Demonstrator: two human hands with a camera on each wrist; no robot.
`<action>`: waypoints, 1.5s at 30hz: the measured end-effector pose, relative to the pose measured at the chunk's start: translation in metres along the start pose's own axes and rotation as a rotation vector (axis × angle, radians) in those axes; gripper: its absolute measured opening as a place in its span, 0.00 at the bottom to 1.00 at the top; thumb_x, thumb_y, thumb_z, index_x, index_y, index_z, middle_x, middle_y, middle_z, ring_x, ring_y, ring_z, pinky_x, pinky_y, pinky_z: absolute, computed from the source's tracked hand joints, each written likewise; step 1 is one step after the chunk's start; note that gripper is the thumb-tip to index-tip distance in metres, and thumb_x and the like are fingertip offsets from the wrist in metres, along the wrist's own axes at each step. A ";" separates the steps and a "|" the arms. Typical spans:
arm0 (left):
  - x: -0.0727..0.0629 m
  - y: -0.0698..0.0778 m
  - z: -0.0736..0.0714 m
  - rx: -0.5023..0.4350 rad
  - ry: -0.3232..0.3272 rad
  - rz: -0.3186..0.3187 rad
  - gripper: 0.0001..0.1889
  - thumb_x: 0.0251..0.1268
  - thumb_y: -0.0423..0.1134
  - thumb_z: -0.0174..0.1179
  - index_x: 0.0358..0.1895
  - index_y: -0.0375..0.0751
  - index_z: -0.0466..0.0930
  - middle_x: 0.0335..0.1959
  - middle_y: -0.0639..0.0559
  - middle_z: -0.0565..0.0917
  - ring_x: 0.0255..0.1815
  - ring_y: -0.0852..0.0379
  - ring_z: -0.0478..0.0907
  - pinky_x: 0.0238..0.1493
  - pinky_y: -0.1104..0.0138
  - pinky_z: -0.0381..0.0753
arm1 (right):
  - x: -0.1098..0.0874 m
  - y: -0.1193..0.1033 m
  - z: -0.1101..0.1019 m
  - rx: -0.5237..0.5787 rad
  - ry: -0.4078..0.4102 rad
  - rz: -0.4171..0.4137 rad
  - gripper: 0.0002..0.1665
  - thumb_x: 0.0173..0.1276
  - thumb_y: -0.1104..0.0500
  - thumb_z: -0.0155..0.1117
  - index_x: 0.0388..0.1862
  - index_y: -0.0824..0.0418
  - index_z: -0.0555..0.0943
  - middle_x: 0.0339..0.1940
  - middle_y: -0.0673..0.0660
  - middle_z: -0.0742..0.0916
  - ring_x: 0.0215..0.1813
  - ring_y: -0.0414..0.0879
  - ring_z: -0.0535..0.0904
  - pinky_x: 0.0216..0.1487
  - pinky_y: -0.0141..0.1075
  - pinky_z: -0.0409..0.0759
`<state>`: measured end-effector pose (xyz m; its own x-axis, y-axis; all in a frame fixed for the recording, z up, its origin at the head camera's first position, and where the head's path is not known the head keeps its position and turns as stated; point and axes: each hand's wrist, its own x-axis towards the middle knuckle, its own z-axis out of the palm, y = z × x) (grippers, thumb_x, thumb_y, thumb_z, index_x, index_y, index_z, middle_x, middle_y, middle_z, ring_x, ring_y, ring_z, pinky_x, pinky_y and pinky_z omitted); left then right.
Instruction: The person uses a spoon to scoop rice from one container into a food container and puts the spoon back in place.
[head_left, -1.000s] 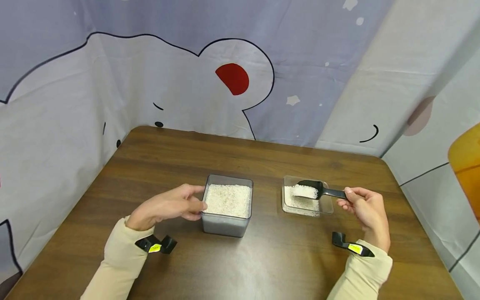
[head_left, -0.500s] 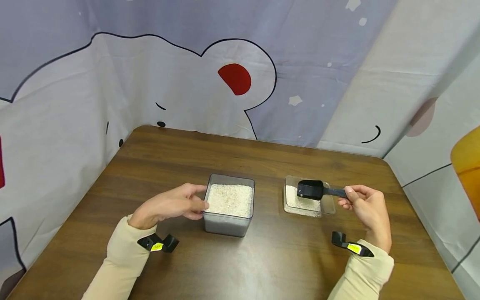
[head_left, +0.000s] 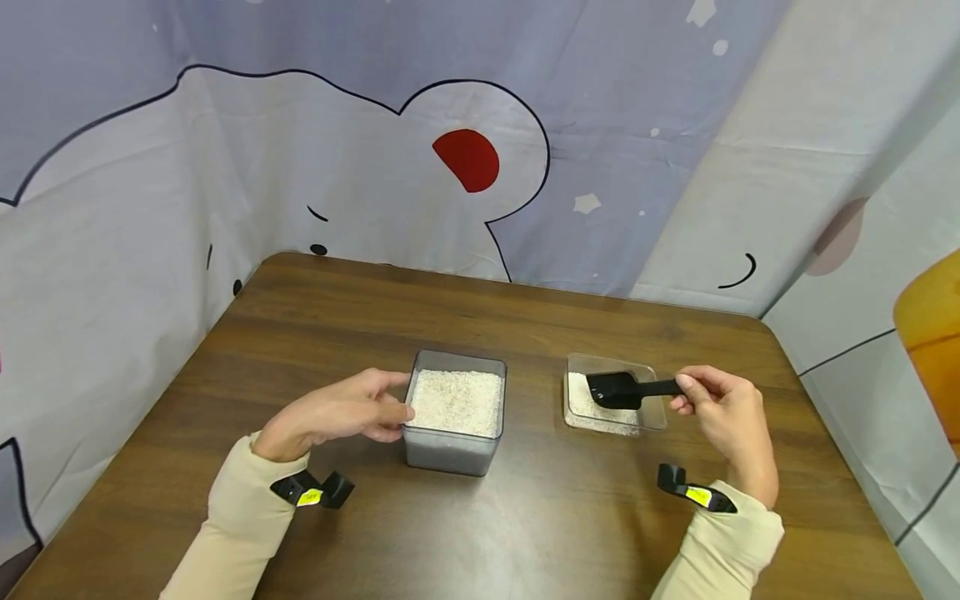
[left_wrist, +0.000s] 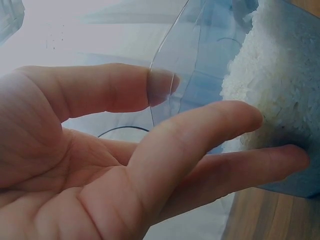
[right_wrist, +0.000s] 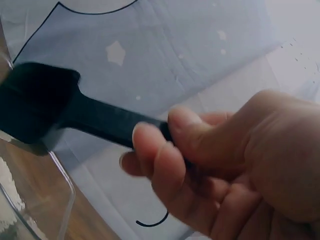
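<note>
In the head view, a smoky translucent square container stands left of centre, filled with white rice. My left hand holds its left wall, thumb tip at the rim; in the left wrist view the other fingers lie along the outside. A shallow clear plastic box, partly covered in rice, stands to the right. Over it, my right hand grips a black scoop by its handle. The scoop's bowl is turned over, and in the right wrist view its dark hollow shows no rice.
Both containers stand on a brown wooden table. A printed curtain hangs behind it and along the sides. Black wrist mounts sit on both sleeves.
One second ago the scoop lay face up with rice in it; it has since turned over above the clear box. Now it tilts a little lower and left. The left hand stays put.
</note>
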<state>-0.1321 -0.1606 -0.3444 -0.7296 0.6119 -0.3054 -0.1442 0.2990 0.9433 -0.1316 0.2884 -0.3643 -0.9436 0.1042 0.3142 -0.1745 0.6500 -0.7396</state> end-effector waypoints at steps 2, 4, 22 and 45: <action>0.000 0.000 0.000 0.007 0.003 0.000 0.34 0.65 0.31 0.50 0.68 0.23 0.44 0.45 0.38 0.81 0.49 0.47 0.77 0.50 0.53 0.77 | 0.000 -0.002 0.001 -0.010 0.011 -0.017 0.12 0.66 0.60 0.59 0.39 0.69 0.81 0.20 0.56 0.85 0.21 0.39 0.81 0.23 0.26 0.80; 0.000 0.000 -0.001 0.014 0.004 0.000 0.34 0.65 0.31 0.50 0.68 0.23 0.44 0.45 0.38 0.81 0.49 0.48 0.78 0.49 0.54 0.78 | 0.001 -0.003 0.002 -0.006 0.028 -0.020 0.12 0.65 0.60 0.59 0.39 0.69 0.81 0.20 0.56 0.85 0.21 0.40 0.81 0.23 0.26 0.80; -0.001 0.002 -0.001 0.006 0.007 -0.007 0.35 0.65 0.31 0.50 0.68 0.22 0.42 0.45 0.38 0.81 0.50 0.46 0.77 0.50 0.54 0.78 | -0.002 -0.013 -0.011 0.670 -0.037 0.370 0.04 0.61 0.65 0.63 0.33 0.66 0.81 0.20 0.55 0.86 0.21 0.40 0.82 0.25 0.28 0.82; -0.003 0.003 -0.001 0.016 0.016 -0.006 0.36 0.65 0.32 0.51 0.68 0.20 0.40 0.45 0.37 0.80 0.50 0.46 0.77 0.49 0.55 0.79 | 0.006 -0.070 0.020 0.926 -0.155 0.242 0.06 0.63 0.67 0.60 0.30 0.68 0.83 0.18 0.58 0.85 0.16 0.39 0.79 0.16 0.25 0.77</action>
<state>-0.1308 -0.1619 -0.3405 -0.7394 0.5983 -0.3089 -0.1381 0.3142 0.9393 -0.1310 0.2287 -0.3229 -0.9982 0.0139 0.0589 -0.0605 -0.2336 -0.9704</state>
